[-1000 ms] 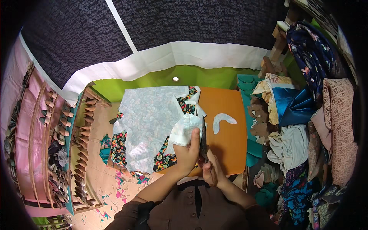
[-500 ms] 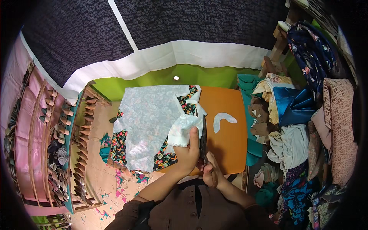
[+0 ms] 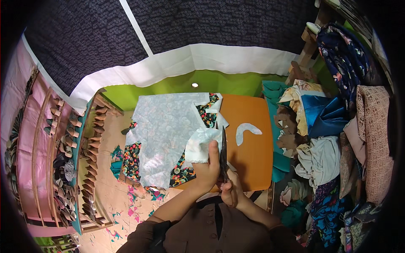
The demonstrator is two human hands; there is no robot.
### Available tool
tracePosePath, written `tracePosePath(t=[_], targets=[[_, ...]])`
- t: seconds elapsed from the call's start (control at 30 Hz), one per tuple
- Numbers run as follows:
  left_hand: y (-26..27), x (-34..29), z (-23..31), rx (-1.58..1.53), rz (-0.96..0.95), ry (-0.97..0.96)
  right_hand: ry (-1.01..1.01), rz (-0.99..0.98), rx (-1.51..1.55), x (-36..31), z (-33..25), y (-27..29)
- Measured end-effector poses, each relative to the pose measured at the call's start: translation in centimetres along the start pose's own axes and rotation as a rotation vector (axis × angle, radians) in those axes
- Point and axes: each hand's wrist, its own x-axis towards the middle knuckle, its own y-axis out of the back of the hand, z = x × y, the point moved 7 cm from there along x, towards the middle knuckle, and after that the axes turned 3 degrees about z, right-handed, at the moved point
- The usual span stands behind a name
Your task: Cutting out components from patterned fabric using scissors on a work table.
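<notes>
My left hand point(image 3: 207, 168) pinches a small white fabric piece point(image 3: 200, 147) with a frayed lower edge, its thumb lying on top. In my right hand point(image 3: 231, 189) are dark scissors point(image 3: 223, 154), fingers wrapped round the handles and blades pointing away from me, along the right edge of the white piece. The blades look nearly closed. Beneath and to the left, a large floral fabric point(image 3: 168, 122) lies pale side up on the orange table point(image 3: 249, 168), with black printed corners folded over. A curved pale cutout point(image 3: 247, 131) rests on the table to the right of the scissors.
Wooden racks with several shoe lasts point(image 3: 90, 168) stand at the left. Colourful scraps point(image 3: 135, 206) litter the floor. Piled fabrics point(image 3: 318, 160) and teal pieces point(image 3: 280, 166) line the right side. A dark patterned cloth point(image 3: 219, 25) hangs at the back.
Both hands keep almost the same place. The scissors have shifted very slightly along the white fabric piece. Nothing has been let go or taken up.
</notes>
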Motion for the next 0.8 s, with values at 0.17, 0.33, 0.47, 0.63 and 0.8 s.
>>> tracePosePath(t=[0.17, 0.33, 0.47, 0.63, 0.8], targets=[[0.1, -0.1, 0.1, -0.004, 0.027, 0.008, 0.011, 0.020, 0.020, 0.1, 0.0, 0.2], [0.0, 0.0, 0.2, 0.058, -0.010, 0.018, 0.022, 0.041, -0.001, 0.1, -0.1, 0.5], [0.2, 0.0, 0.4, 0.041, 0.006, 0.000, -0.037, 0.034, 0.084, 0.0, 0.5, 0.4], [0.2, 0.1, 0.2, -0.007, -0.004, 0.056, -0.097, 0.002, 0.094, -0.3, 1.4, 0.6], [0.4, 0.5, 1.2, -0.128, 0.037, 0.058, -0.108, -0.031, 0.110, -0.2, 1.1, 0.5]])
